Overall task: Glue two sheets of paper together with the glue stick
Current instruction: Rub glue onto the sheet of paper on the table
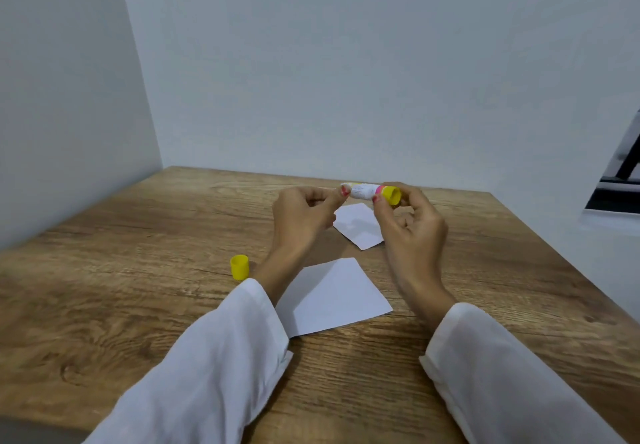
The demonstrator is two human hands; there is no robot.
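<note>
Both hands hold the glue stick (367, 191) level above the table, a white tube with a pink band and a yellow end. My left hand (304, 215) pinches its left end with fingertips. My right hand (412, 222) grips the yellow end on the right. The stick's yellow cap (239, 266) stands apart on the wood, left of my left wrist. A small white sheet (360, 225) lies under the hands, partly hidden by them. A larger white sheet (332, 296) lies nearer to me between the forearms.
The wooden table (121, 288) meets pale walls at the left and back. Its right edge runs diagonally at the right, with a dark frame (620, 180) beyond it. White sleeves cover both forearms.
</note>
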